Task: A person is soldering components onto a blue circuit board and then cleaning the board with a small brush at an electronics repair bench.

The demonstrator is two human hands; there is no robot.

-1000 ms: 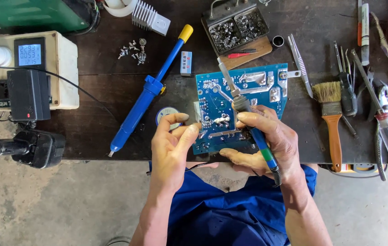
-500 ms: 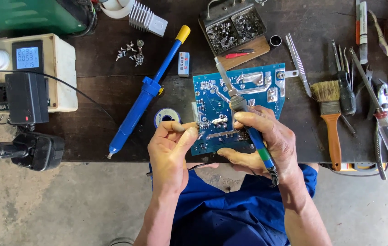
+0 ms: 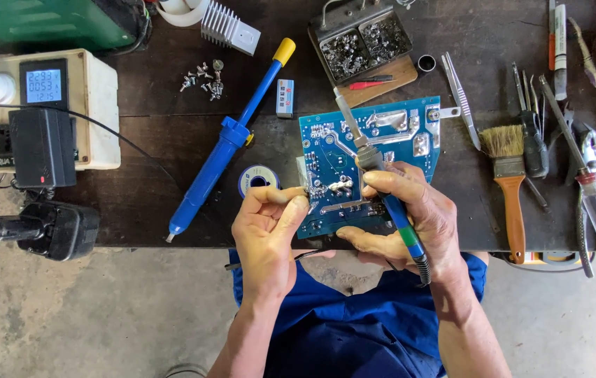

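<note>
We see a dark table (image 3: 158, 140) filling the top of the view, bare concrete floor (image 3: 67, 315) below its near edge. At far left sits a cream box (image 3: 98, 105) with a lit meter screen, a black adapter (image 3: 41, 147) plugged on its front. Just below that, off the table edge, a black battery pack (image 3: 46, 227).

The board (image 3: 375, 164), blue, solder side up, lies tilted at the near edge of the table, centre. Our right hand (image 3: 410, 224) is curled under and around the board's near right corner, and a soldering iron (image 3: 375, 175) with a blue and green grip runs through its fingers; the iron's tip points away from us over the board. Our left hand (image 3: 270, 234) is pressed to the board's left edge, thumb and forefinger pinched together by the shiny solder blobs there; we cannot tell what, if anything, is between them.

Left of the board lies a blue pump (image 3: 224, 143) with a yellow cap, slanted. A solder spool (image 3: 257, 178) sits between the pump and our left hand. Behind the board is a metal tray (image 3: 361, 35) of screws. Right of the board are tweezers (image 3: 460, 87), then a brush (image 3: 511, 189) with an orange handle, then a heap of screwdrivers and pliers (image 3: 592, 168). Loose screws (image 3: 203, 77) lie near the finned heatsink (image 3: 228, 28) at the back.
</note>
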